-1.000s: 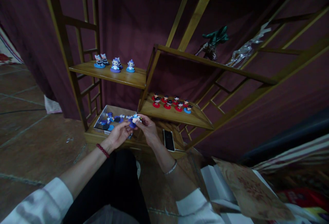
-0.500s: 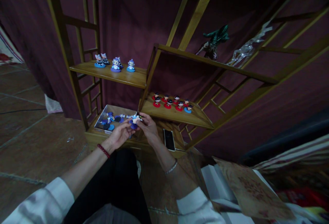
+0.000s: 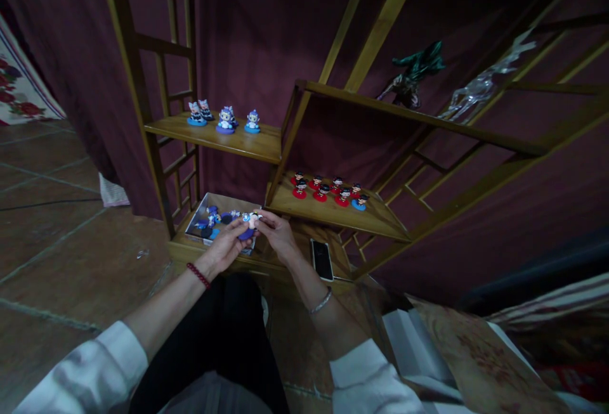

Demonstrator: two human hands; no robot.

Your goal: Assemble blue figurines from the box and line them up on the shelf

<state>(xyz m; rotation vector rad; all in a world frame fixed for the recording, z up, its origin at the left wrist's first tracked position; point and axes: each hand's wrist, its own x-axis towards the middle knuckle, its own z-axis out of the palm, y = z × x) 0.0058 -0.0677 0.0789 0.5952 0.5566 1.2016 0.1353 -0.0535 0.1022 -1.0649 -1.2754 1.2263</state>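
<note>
Between my two hands is a small white-and-blue figurine (image 3: 252,220) with a purple round base (image 3: 246,234). My left hand (image 3: 227,246) pinches it at the base side, palm partly turned up. From the other side, the fingers of my right hand (image 3: 276,234) close on its upper part. My fingers cover much of it, so I cannot tell whether figure and base are joined. Just behind and left of my hands lies an open shallow box (image 3: 193,219) holding more blue-purple figurines (image 3: 209,216) and loose round bases.
Small figurines (image 3: 225,120) stand on the upper left shelf (image 3: 209,140). Several red-based figurines (image 3: 321,193) fill the middle shelf (image 3: 333,214). A phone (image 3: 322,260) lies right of my hands. Higher right are a green statue (image 3: 415,71) and a clear one (image 3: 485,81). Cartons (image 3: 419,350) sit lower right.
The view has shifted slightly, so the shelves appear further right. Both hands still hold the figurine, its base now turned a little between my fingers.
</note>
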